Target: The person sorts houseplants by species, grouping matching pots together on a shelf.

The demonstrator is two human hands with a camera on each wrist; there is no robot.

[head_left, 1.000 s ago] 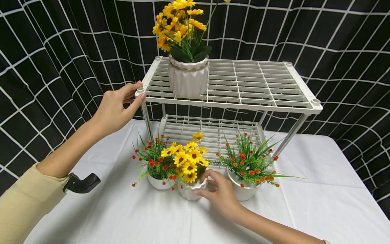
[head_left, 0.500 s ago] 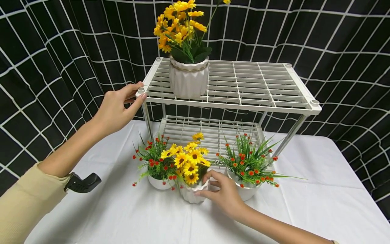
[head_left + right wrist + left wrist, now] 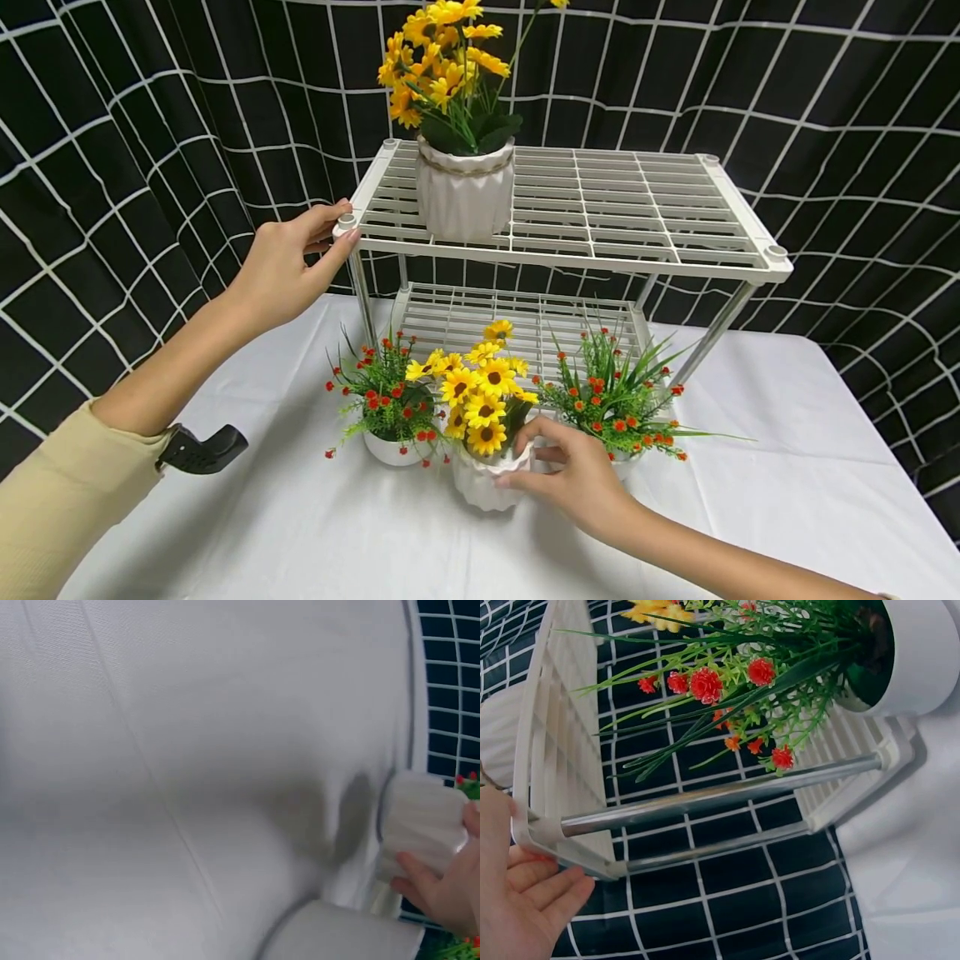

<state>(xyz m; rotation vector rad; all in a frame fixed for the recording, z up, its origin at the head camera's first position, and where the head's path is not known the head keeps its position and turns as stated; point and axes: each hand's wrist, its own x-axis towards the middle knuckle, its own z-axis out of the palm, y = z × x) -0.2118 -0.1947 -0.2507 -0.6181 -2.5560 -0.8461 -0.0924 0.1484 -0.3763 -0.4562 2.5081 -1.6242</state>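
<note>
The white two-tier rack (image 3: 570, 208) stands on the white-clothed table (image 3: 787, 500), and everything else sits relative to it. The left hand (image 3: 288, 267) grips the rack's front-left top corner, thumb under the rim and fingers curled over the corner cap, apparently to steady the light frame; the left wrist view shows the fingers (image 3: 551, 889) against the shelf's edge. That forearm rises from the low left, wrist bent back. Just in front of the rack's lower shelf, the right hand (image 3: 573, 479) holds the small ribbed white pot of yellow flowers (image 3: 487, 479), thumb and fingertips pinching its rim and side from the right, a hold that keeps the blooms clear. The right wrist view shows the fingers (image 3: 435, 889) wrapped on the ribbed wall. This pot sits between two pots of red-flowered greenery, one (image 3: 390, 446) to its left and one (image 3: 618, 454) behind the hand. A larger yellow-flower pot (image 3: 463, 196) stands on the rack's top shelf, towards its left end.
</note>
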